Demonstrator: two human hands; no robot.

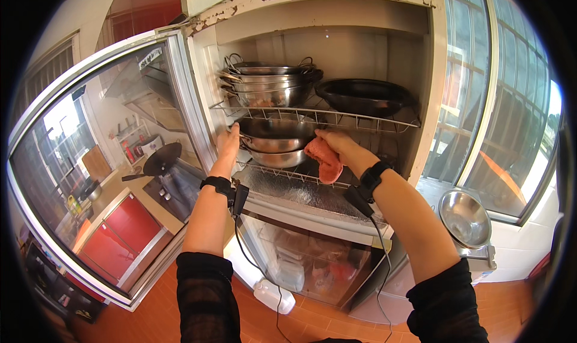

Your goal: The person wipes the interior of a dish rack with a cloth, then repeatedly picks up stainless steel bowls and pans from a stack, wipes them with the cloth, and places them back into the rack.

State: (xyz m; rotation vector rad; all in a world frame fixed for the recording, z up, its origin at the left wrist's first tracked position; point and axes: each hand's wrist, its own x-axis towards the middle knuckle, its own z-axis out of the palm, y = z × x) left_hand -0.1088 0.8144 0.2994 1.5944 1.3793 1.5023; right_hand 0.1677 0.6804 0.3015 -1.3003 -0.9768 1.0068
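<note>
Two stacked stainless steel pots point(277, 145) sit on the lower wire rack point(288, 177) of a cabinet. My left hand point(228, 142) grips the upper pot at its left handle, the fingers partly hidden behind the rim. At the right side of that pot is my right hand point(336, 143), holding a pink cloth point(325, 160) that hangs below the palm. Its fingertips meet the pot's rim, and the right handle is hidden. Just above, the upper wire rack point(369, 121) bears a stack of steel pots point(270, 88) and a black oval pan point(366, 95).
The cabinet's glass door point(103, 162) stands open on the left, reflecting a kitchen. A steel bowl point(465, 217) rests at the right below a window. Beneath is a lower glass-fronted compartment point(311, 262); a white plastic jug point(274, 296) lies on the floor. Cables hang from both wrist straps.
</note>
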